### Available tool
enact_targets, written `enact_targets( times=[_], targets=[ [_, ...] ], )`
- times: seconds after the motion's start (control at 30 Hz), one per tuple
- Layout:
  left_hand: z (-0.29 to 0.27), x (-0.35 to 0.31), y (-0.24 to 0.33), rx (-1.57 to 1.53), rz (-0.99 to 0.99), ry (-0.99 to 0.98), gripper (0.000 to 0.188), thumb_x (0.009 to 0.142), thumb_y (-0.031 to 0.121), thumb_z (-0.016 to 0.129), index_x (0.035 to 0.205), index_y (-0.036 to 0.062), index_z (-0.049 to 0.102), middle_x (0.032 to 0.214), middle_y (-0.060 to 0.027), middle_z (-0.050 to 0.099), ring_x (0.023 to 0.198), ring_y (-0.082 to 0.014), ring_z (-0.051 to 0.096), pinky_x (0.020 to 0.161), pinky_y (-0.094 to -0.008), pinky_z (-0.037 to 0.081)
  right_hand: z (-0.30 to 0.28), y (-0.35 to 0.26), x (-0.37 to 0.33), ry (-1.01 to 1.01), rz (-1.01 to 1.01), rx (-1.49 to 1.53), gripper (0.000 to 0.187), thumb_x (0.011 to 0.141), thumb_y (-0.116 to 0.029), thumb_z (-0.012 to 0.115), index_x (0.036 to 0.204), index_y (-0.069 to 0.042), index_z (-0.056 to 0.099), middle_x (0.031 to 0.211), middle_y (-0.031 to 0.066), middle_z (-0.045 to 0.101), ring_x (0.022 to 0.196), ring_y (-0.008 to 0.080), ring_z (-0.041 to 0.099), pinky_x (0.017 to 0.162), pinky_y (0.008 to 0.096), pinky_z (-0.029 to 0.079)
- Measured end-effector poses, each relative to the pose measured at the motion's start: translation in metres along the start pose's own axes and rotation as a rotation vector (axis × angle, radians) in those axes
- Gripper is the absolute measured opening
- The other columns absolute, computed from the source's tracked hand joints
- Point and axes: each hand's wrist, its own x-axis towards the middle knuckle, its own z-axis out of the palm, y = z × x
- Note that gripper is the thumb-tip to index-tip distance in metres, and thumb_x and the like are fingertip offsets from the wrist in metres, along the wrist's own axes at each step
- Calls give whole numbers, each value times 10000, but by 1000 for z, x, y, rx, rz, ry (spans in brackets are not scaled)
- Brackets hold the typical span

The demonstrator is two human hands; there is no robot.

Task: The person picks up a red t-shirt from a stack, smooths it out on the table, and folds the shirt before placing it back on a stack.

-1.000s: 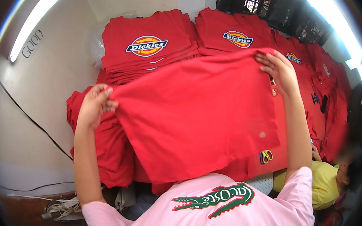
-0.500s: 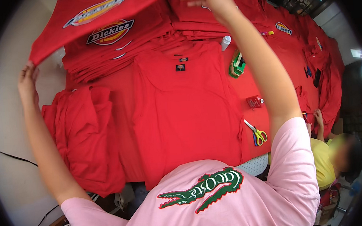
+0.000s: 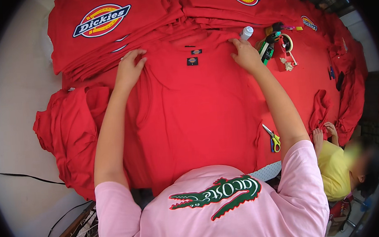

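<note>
A sleeveless-looking red shirt (image 3: 193,105) lies spread flat in front of me, its neck opening and dark labels at the far end. My left hand (image 3: 131,69) rests at its far left shoulder, thumb and fingers apart. At the opposite shoulder, my right hand (image 3: 246,56) touches the cloth with a gap between thumb and fingers. Beyond the left hand rises a stack of folded red shirts (image 3: 148,16), a printed emblem on top. A white bottle (image 3: 247,31) stands just past my right hand.
Crumpled red cloth (image 3: 77,125) lies at the left. Yellow-handled scissors (image 3: 274,140) sit right of the shirt, with a green tape dispenser (image 3: 267,50) and a tape roll (image 3: 286,44) farther back. A person in yellow (image 3: 333,166) handles red fabric at the right.
The emblem shirt I held raised at the far left now lies on the stack, released. Both hands have come down and inward to the shoulders of the spread shirt.
</note>
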Motion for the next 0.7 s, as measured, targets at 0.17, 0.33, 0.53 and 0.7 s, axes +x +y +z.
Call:
enact_targets(
  times=[0.17,0.33,0.53,0.7],
  targets=[
    [26,18,16,379,30,-31,253,873,133,782,1120,93,744,1021,-76,716,1005,-290,684,1093,-439,464,-7,0,-8,118,-9,63,287,839,-87,762,1102,-65,649,1042,122,698,1061,340,684,893,469,551],
    [-12,-18,41,404,305,140,167,862,127,777,1017,110,715,979,-69,680,994,-263,669,1130,-522,420,-41,-22,-65,207,37,460,160,820,15,723,952,-23,641,964,101,678,943,291,685,819,412,546],
    [-53,-198,97,280,348,-12,186,788,-20,735,935,78,679,1002,-89,633,1120,-301,663,1100,-531,478,-57,-39,-229,81,-66,571,189,738,119,649,865,-18,617,979,125,683,983,301,678,858,382,548],
    [-28,-355,94,300,102,-131,194,786,-12,745,957,71,705,1028,-82,639,1142,-297,657,1099,-525,481,-39,-57,-348,-103,-14,467,193,723,120,649,843,-29,617,996,118,685,1025,321,674,911,426,544]
  ],
)
